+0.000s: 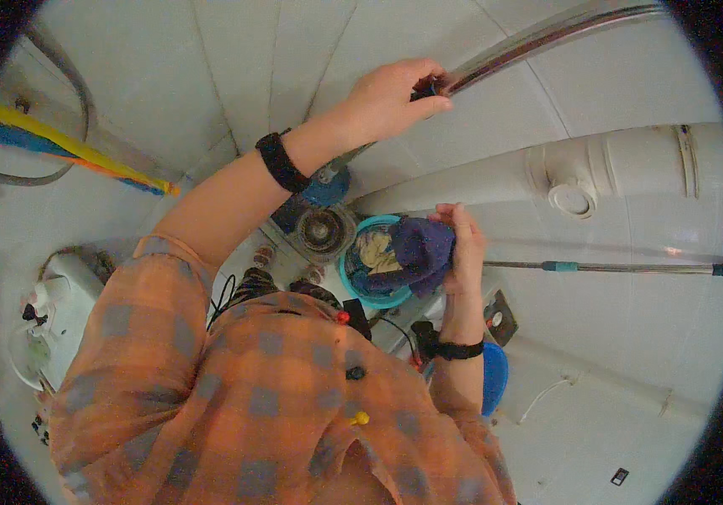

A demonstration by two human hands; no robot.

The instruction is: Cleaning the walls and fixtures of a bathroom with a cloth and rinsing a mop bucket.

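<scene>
My left hand [393, 95] is raised at the top and curls around a metal pole [544, 41]. Something dark shows between its fingers, too shadowed to name. Below this hand the pole seems to run down to a blue round piece [328, 186] near the floor. My right hand [465, 243] holds a bunched dark purple cloth [424, 249] over the right side of a turquoise basin [344, 278]. Inside the basin lie a cream cloth [377, 251] and darker cloth, partly hidden by the purple one.
A round, ringed grey object [323, 232] stands left of the basin. A thick white pipe [507, 173] runs along the wall, with a thin telescopic pole [620, 267] below it. Yellow and blue poles [77, 148] lean at left, above a white fixture [61, 322].
</scene>
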